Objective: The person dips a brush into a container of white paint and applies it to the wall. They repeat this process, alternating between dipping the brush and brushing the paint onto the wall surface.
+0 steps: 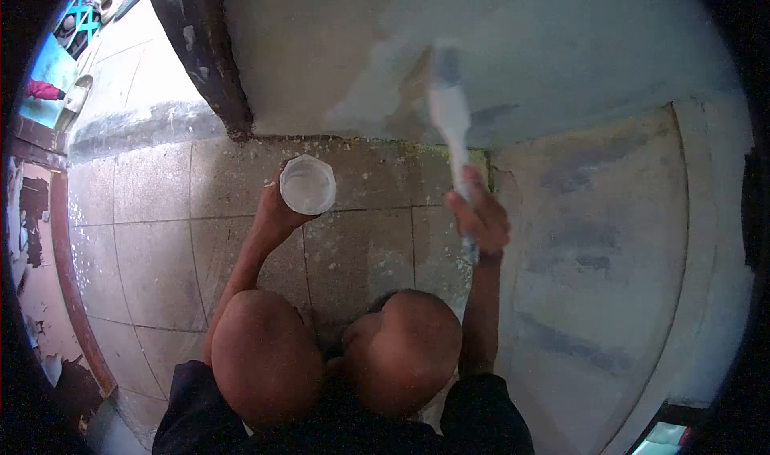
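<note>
My left hand [282,212] is wrapped round a white cup [308,185] held over the floor, its open top facing up and whitish stuff inside. In my right hand [484,220] is a paintbrush [451,114], gripped by its handle, with the bristles pointing away from me. The bristle end, blurred, overlaps the lower part of the wall [561,38] in front. Around the brush the wall shows darker, damp-looking patches beside paler ones.
Speckled floor tiles [249,174] lie below my bent knees. A dark door frame post [204,54] stands at the left of the wall, beside a bright doorway. To the right is another wall [593,238] with grey smears. Shoes [79,94] lie beyond the doorway.
</note>
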The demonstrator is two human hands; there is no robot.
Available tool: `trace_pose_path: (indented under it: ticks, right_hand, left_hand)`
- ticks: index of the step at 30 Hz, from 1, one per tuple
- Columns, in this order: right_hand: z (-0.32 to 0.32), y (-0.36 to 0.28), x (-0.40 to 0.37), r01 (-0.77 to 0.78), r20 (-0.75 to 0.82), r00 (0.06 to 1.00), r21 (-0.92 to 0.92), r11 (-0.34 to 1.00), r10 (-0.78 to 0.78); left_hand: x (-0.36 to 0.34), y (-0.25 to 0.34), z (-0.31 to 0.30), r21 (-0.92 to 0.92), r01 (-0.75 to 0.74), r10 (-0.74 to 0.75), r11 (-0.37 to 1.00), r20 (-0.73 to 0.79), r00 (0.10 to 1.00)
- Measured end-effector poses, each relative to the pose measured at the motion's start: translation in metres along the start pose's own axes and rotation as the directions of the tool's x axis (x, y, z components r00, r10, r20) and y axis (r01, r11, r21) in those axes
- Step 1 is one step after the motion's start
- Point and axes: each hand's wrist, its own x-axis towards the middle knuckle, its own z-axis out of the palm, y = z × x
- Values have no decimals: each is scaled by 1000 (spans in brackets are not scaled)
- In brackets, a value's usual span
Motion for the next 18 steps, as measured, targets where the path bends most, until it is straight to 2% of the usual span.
trace_pose_path:
  ticks: [2, 3, 4, 5, 6, 8, 9, 11, 12, 13, 14, 15, 16, 17, 18]
  right_hand:
    - [20, 4, 3, 318, 128, 943, -85, 944, -306]
    - [22, 10, 7, 321, 130, 942, -82, 943, -309]
    - [25, 16, 10, 543, 155, 838, -123, 831, -524]
    - [25, 17, 14, 730, 188, 683, -155, 665, -706]
    - [22, 15, 13, 731, 187, 682, -153, 665, -707]
    - [10, 8, 11, 608, 193, 783, -36, 793, -591]
    - [-3, 7, 16, 606, 191, 785, -35, 795, -590]
    - [-33, -3, 31, 706, 178, 708, -215, 675, -684]
    - [-50, -50, 34, 242, 125, 969, -282, 929, -214]
    - [-64, -89, 35, -291, 44, 947, -310, 905, 319]
    - [-82, -75, 38, -295, 40, 946, -308, 905, 322]
    - [-119, -45, 47, 143, -113, 969, -466, 873, -219]
    - [-157, -15, 57, 471, -146, 691, -652, 594, -708]
    - [-174, -2, 64, 577, -47, 204, -801, 159, -978]
    - [-163, -27, 70, 577, -44, 203, -801, 156, -978]
  left_hand:
    - [-1, 3, -3, -2, 45, -45, 999, 40, 998]
    - [-1, 2, -3, -1, 46, -46, 999, 35, 998]
    - [-1, 0, -2, 3, -6, 6, 1000, 14, 1000]
    - [-1, 1, -2, 10, -60, 60, 998, -7, 998]
    - [-1, 3, -2, 12, -60, 60, 998, -9, 998]
    - [-2, 10, -3, -18, -36, 36, 999, -16, 999]
    - [-2, 10, -3, -16, -36, 36, 999, -14, 999]
    - [-2, 7, -1, 51, 10, -11, 999, 9, 1000]
    - [-1, 5, 1, 53, 7, -8, 999, 13, 1000]
    - [0, 2, 3, 37, -5, 5, 999, 7, 1000]
    - [1, 1, 4, 21, -17, 16, 1000, 2, 1000]
    - [1, 2, 5, 21, -18, 18, 1000, 5, 1000]
    - [2, 2, 6, 28, -22, 22, 999, 7, 1000]
    - [2, 2, 7, 34, -25, 24, 999, 8, 1000]
    - [2, 4, 8, 31, -26, 26, 999, 8, 1000]
